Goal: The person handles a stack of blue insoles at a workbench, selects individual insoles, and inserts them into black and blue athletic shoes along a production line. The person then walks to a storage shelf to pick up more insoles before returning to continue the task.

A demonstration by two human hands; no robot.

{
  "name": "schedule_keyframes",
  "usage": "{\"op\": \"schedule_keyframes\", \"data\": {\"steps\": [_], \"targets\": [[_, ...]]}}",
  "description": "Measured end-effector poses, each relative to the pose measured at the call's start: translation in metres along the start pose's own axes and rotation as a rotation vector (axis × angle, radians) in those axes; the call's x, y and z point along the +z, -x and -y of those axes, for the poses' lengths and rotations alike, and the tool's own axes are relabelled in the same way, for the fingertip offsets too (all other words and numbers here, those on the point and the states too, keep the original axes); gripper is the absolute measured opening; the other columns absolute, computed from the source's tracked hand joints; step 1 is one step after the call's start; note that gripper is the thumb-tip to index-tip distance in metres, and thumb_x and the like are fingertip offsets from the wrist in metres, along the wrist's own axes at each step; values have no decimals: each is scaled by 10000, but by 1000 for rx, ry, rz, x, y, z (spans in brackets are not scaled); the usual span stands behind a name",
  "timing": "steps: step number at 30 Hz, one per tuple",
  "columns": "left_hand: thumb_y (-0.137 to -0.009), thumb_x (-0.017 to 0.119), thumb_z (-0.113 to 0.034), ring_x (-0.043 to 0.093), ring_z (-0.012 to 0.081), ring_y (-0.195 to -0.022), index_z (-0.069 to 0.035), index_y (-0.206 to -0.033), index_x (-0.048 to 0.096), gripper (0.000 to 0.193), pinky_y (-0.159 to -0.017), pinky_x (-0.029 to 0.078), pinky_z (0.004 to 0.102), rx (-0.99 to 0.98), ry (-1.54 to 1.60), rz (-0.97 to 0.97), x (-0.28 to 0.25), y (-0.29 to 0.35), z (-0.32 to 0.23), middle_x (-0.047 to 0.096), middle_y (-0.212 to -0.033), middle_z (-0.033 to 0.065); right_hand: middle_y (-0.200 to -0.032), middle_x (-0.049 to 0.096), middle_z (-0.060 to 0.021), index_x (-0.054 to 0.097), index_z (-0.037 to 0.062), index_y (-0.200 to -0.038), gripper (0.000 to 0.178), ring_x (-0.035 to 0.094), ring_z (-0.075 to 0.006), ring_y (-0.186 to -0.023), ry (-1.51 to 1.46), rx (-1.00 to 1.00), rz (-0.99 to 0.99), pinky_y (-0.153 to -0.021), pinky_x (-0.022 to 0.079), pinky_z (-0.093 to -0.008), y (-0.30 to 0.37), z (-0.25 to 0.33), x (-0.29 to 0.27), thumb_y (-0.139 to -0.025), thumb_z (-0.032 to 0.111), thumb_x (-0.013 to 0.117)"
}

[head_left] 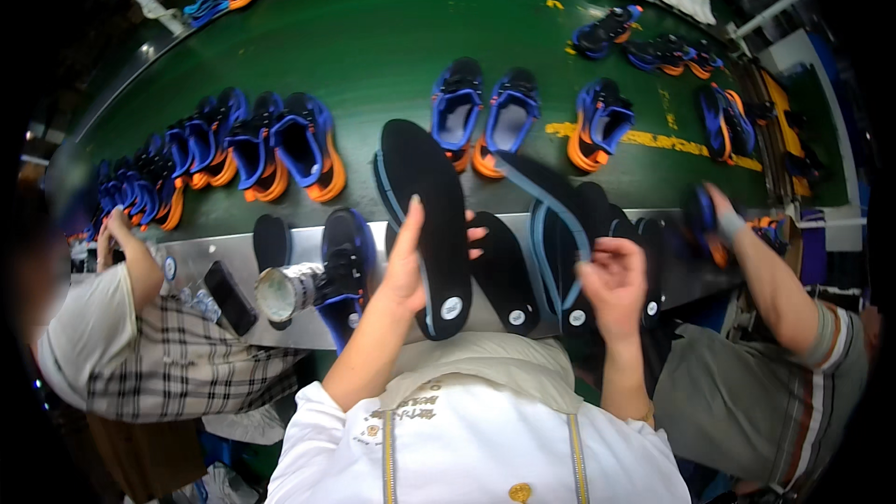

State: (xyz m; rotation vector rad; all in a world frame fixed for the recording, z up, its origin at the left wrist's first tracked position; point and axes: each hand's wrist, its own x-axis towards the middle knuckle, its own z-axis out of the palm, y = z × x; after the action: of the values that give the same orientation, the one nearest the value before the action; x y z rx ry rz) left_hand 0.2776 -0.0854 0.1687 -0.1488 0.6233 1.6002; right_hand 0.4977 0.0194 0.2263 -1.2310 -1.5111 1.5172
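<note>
My left hand (403, 266) is closed round a black insole (425, 196) with a blue-grey edge and a round white sticker at its heel; at least one more appears stacked behind it. My right hand (614, 282) pinches another black insole (546, 189), whose blue-grey underside shows as it bends. Between my hands, a further black insole (501, 266) lies at the metal table edge, and more stand beside my right hand. Left of my left hand, a black-and-blue sneaker (347, 252) rests near a round tin (285, 291).
Sneakers with orange soles (313, 145) line the green conveyor belt (373, 47), and a pair (509, 121) stands ahead. A dark phone (230, 297) lies on the metal ledge (219, 257). A co-worker's hand (719, 205) holds a shoe at right; another person works at left.
</note>
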Motion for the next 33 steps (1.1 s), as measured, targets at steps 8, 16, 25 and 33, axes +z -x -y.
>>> {"op": "schedule_keyframes", "data": {"steps": [8, 16, 25, 33], "targets": [[-865, 301, -612, 584, 245, -877, -11, -1195, 444, 700, -718, 509, 344, -64, 49, 78, 11, -20, 14, 545, -1090, 145, -1023, 501, -151, 538, 23, -1003, 399, 503, -331, -916, 1203, -50, -141, -809, 415, -379, 11, -51, -132, -671, 179, 698], [-863, 201, -587, 590, 245, -857, 30, -1208, 446, 748, -720, 489, 328, 12, -126, 104, 45, -21, 12, 532, -1127, 175, -997, 553, -133, 513, 32, -1037, 601, 541, -313, -884, 1405, -39, 1, -713, 421, -398, -8, -44, -46, -646, 446, 705], [-911, 425, -391, 506, 154, -1031, -5, -1234, 432, 503, -832, 394, 293, 186, -531, 23, 48, 10, 2, 522, -1146, 82, -870, 563, -146, 495, 31, -943, 328, 567, -306, -821, 1017, 13, -109, -697, 453, -391, -9, -19, -35, -715, 205, 653], [-784, 676, -168, 471, 139, -960, -53, -1321, 208, 722, -837, 412, 272, 242, -557, -72, 72, 27, -6, 402, -1133, 78, -948, 557, -157, 472, 33, -996, 627, 582, -334, -842, 1416, 153, 112, -722, 460, -414, -11, -36, -23, -628, 474, 720]]}}
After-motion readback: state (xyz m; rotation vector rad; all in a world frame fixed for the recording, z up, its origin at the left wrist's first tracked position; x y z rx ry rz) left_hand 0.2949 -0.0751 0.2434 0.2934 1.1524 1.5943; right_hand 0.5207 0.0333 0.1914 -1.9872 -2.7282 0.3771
